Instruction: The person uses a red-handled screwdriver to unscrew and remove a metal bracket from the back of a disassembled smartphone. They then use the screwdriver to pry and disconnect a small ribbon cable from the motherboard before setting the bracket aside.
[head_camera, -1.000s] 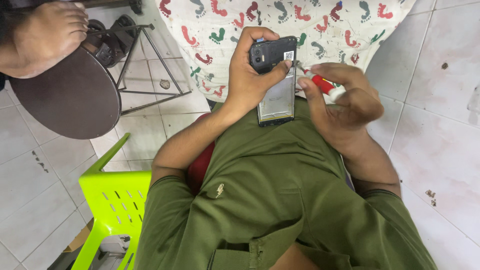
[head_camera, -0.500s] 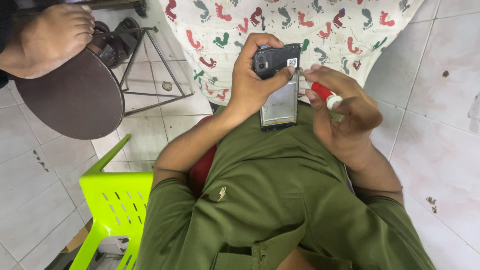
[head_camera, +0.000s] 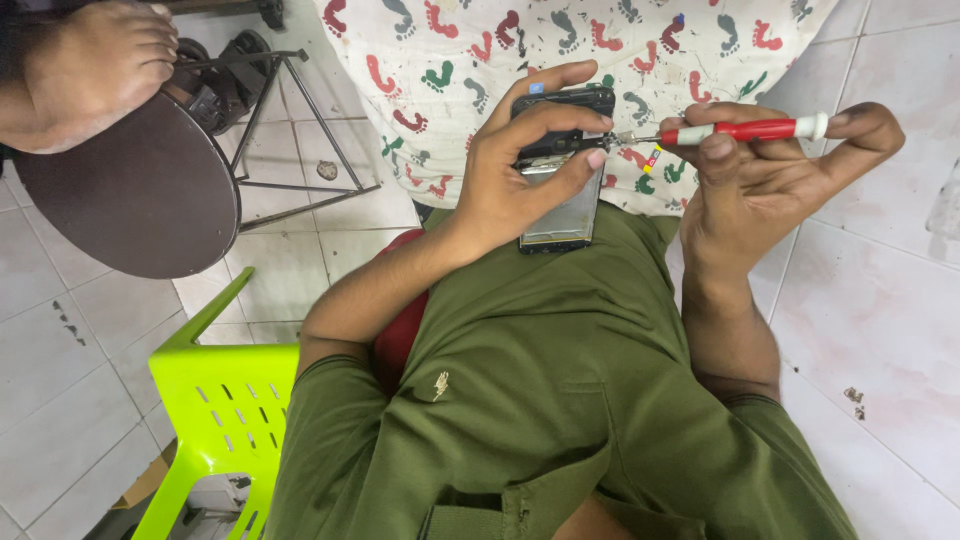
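My left hand (head_camera: 520, 170) grips an opened dark mobile phone (head_camera: 560, 215), held upright in front of my chest, with fingers wrapped over its upper half. My right hand (head_camera: 760, 180) holds a small screwdriver with a red and white handle (head_camera: 745, 130), lying almost level. Its metal tip touches the phone's right edge near the top. My green shirt (head_camera: 560, 400) fills the lower middle of the view.
A white cloth printed with coloured footprints (head_camera: 600, 40) lies on the tiled floor beyond the phone. A round dark stool (head_camera: 140, 200) with a metal frame stands at the left, another person's bare foot (head_camera: 90, 65) resting on it. A lime green plastic chair (head_camera: 220, 400) is at lower left.
The view has moved closer to the hands. My right hand has turned the screwdriver out to a level position, its tip now at the phone's upper right edge. The left hand keeps its grip.
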